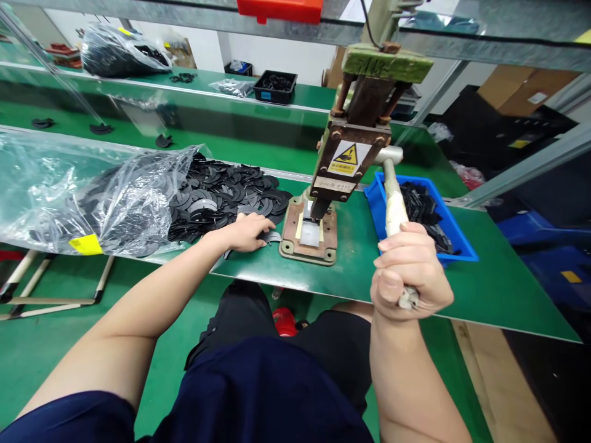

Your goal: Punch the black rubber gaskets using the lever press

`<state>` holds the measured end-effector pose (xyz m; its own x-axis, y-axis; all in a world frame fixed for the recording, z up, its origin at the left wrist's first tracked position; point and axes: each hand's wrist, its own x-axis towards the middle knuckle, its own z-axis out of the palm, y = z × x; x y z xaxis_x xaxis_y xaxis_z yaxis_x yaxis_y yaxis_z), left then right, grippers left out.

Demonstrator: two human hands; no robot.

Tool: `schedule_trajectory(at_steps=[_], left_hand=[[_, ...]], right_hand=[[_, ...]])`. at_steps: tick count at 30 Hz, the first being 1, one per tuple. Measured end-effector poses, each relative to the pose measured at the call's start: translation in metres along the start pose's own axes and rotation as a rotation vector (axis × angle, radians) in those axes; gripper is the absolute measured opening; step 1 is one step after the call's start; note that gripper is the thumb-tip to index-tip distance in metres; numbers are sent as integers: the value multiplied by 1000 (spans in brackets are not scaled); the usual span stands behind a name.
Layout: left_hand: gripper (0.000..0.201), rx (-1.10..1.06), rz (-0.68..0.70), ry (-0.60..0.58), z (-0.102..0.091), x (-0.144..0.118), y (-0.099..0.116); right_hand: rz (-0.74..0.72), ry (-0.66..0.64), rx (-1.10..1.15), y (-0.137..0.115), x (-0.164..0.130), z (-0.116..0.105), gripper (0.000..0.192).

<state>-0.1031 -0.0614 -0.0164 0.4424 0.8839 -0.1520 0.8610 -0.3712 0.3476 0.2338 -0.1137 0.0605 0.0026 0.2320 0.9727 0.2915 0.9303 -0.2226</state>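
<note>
On the far left of the green table [484, 289] lies a big clear plastic bag [83, 191], and a heap of flat black curved pieces [221, 194] spills out of its open end. The left hand [249, 232] lies palm down at the edge of that heap, fingers curled over one black piece [270, 237] just beside the base of the press [323, 184]. It seems to be pressing on that piece, not lifting it.

To do this step well, I think the piece should slide flat onto the pale pad [310, 234] under the ram, and the fingers should be well clear before the lever drops. The yellow warning sticker [349, 154] on the press is about just that.

Further right, the right hand [409, 271] is wrapped tight around the lever handle [392, 197], which is up. Behind it sits a blue tray [376, 206] with more black pieces in it.

The heap lies very near the press base, so loose pieces could slip under. At the back, a black bin [276, 87] and another full bag [120, 52] are well out of the way.
</note>
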Motion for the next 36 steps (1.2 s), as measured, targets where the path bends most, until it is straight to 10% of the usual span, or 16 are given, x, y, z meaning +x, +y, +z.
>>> schedule_trajectory(at_steps=[5, 16, 36], left_hand=[[20, -93, 45, 23, -12, 0, 0], [36, -887, -228, 172, -4, 40, 40], [33, -854, -261, -91, -14, 105, 58]], right_hand=[[2, 16, -20, -1, -1, 0, 28], [25, 10, -22, -4, 0, 0, 30], [63, -18, -26, -8, -3, -5, 30]])
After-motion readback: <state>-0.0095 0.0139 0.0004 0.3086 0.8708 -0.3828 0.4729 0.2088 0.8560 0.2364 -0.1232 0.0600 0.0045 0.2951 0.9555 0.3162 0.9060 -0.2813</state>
